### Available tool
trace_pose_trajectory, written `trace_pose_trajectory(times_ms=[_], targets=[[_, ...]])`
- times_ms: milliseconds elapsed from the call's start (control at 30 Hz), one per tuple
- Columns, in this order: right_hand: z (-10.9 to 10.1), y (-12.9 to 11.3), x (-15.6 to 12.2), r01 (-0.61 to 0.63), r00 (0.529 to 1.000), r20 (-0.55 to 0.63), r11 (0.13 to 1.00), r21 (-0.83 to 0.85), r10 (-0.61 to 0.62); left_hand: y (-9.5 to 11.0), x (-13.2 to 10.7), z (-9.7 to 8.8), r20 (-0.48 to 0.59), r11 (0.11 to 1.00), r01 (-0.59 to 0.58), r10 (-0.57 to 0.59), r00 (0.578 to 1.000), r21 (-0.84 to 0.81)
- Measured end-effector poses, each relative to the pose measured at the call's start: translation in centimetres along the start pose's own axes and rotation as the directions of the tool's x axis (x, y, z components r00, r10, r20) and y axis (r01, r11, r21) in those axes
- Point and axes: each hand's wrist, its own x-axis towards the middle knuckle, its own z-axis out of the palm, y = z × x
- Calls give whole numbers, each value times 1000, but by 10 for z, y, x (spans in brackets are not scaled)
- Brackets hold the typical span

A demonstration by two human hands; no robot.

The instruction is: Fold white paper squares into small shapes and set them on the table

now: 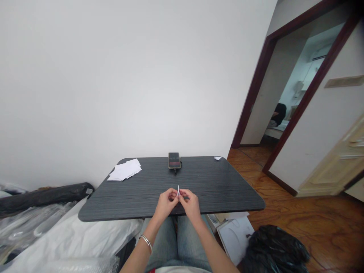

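Note:
Over the front edge of a dark wood-grain table (pixel 127 206), my two hands meet around a small folded piece of white paper (pixel 178 190). My left hand (pixel 165 203) pinches it from the left, fingers curled. From the other side, my right hand (pixel 190 203) closes thumb and fingers on the same paper. Only a thin upright edge of the paper shows between the fingertips; the lower part is hidden. At the table's left lies a pile of white paper sheets (pixel 125 170). A small folded white paper (pixel 217 158) rests near the far right corner.
A phone-like device (pixel 174 160) with a cable stands at the table's back, by the white wall. Plastic-wrapped goods and a black roll (pixel 45 199) lie left. White bags (pixel 236 235) and a black plastic bag (pixel 275 250) sit at right. A person (pixel 278 113) shows through the doorway.

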Motion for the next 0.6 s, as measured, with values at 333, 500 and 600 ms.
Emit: trace_pose_trajectory(times_ms=[333,500,600], targets=[[0,0,7,-104,992,76,991,79,98,1,0,1,-44,996,44,-47,998,-77],[-3,3,12,-118,988,117,984,131,103,-2,1,1,-17,990,70,-73,997,-124],[-3,5,13,-113,988,123,982,150,95,-2,1,1,-11,989,62,-65,998,-137]])
